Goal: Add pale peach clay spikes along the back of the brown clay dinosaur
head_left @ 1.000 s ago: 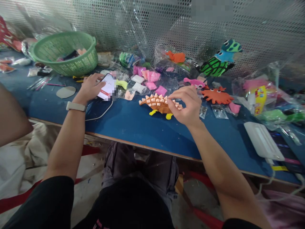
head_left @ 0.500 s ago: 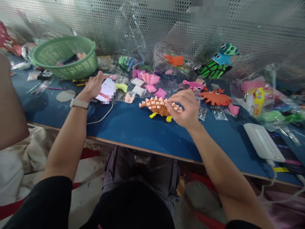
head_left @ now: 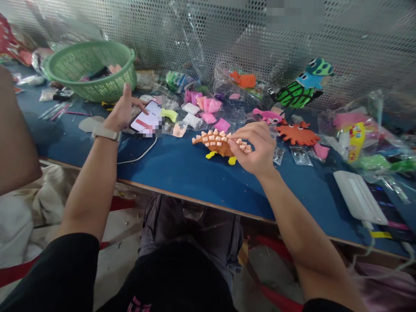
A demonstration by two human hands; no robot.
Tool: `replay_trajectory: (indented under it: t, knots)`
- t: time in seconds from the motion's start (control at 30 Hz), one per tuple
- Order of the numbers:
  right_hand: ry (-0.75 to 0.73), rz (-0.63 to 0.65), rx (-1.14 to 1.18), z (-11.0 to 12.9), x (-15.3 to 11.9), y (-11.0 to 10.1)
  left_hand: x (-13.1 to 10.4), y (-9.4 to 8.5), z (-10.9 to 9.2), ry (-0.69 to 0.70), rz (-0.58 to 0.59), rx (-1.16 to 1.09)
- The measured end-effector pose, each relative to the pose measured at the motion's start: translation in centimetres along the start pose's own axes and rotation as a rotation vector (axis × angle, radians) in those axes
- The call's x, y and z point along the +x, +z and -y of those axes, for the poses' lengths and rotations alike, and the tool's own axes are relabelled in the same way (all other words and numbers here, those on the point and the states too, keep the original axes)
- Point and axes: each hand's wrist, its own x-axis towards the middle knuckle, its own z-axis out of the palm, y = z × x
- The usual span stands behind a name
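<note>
My left hand point(head_left: 125, 110) is at the left with its fingers apart, a finger over the lit screen of a phone point(head_left: 146, 119). A brown clay dinosaur point(head_left: 224, 148) with pale pink spikes and yellow feet stands on the blue table point(head_left: 182, 173). My right hand point(head_left: 255, 145) pinches the dinosaur's spiked back near its right end, thumb and forefinger together. Its fingers hide part of the right end. Pink and white clay packets point(head_left: 191, 120) lie just behind the dinosaur.
A green basket point(head_left: 97, 91) stands at the back left. An orange clay crab point(head_left: 299, 134), a pink clay figure point(head_left: 268, 116) and a clay turtle point(head_left: 294, 95) are behind my right hand. A white power bank point(head_left: 359, 197) lies at the right. Another person's arm point(head_left: 17, 134) is at the left edge.
My left hand has shifted, its thumb now raised and a finger over the phone, whose screen content has changed. My right hand remains at the dinosaur's back. The whole view has shifted slightly.
</note>
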Motion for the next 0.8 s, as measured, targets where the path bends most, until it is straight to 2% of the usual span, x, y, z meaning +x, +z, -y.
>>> replay_trajectory:
  t: [0.1, 0.2, 0.33, 0.43, 0.8]
  knots:
    - [0.008, 0.01, 0.0, 0.1, 0.0, 0.0, -1.1, -1.0, -0.1, -0.099, -0.019, -0.212]
    - [0.0, 0.015, 0.0, 0.1, 0.0, 0.1, -1.9, -2.0, -0.5, -0.096, 0.042, -0.283]
    - [0.057, 0.043, -0.018, 0.0, -0.1, 0.1, -2.6, -3.0, -0.8, -0.034, 0.199, -0.286]
    - [0.07, 0.049, 0.006, 0.0, -0.1, 0.1, -2.7, -3.3, -0.7, 0.001, 0.263, -0.24]
    - [0.026, 0.008, 0.031, 0.2, 0.0, 0.0, -2.4, -3.0, -0.1, 0.046, 0.288, -0.145]
